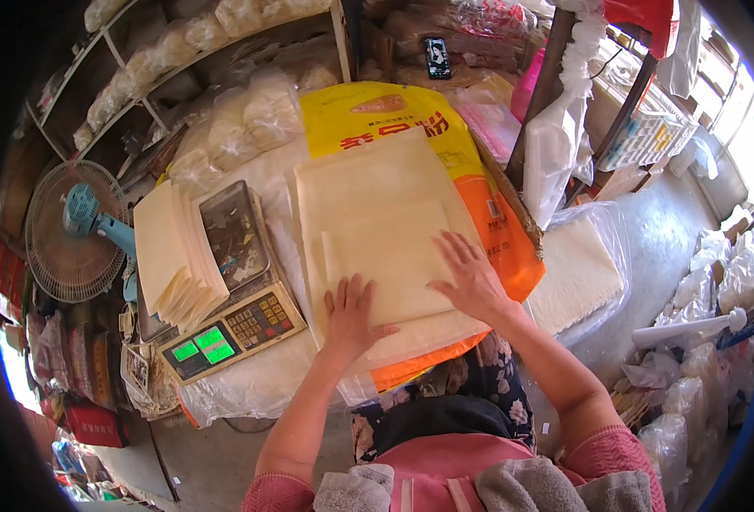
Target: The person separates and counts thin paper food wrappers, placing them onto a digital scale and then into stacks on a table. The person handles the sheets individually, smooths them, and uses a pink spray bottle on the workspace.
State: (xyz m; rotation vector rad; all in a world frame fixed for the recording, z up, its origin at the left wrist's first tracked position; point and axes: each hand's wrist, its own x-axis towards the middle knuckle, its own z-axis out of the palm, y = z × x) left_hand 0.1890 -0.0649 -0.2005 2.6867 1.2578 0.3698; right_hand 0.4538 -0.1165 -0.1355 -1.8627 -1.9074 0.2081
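Observation:
A pile of thin, cream-coloured sheets (377, 183) lies flat on the table, with a smaller folded sheet (385, 247) on top. My left hand (349, 322) rests palm down on the pile's near left part, its fingers spread. On the near right part lies my right hand (469, 271), flat with fingers apart. Neither hand grips anything. To the left of the pile stands a digital scale (257, 320) with green lit displays. A fanned stack of similar cream sheets (176, 247) sits across its dark plate (238, 235).
Bagged cream goods (253, 119) stand at the back left, below loaded shelves (197, 55). A yellow and orange sack (326, 107) underlies the pile. A fan (78, 222) is at far left. Right of the table lies a plastic-wrapped stack (577, 273); a phone (436, 58) stands behind.

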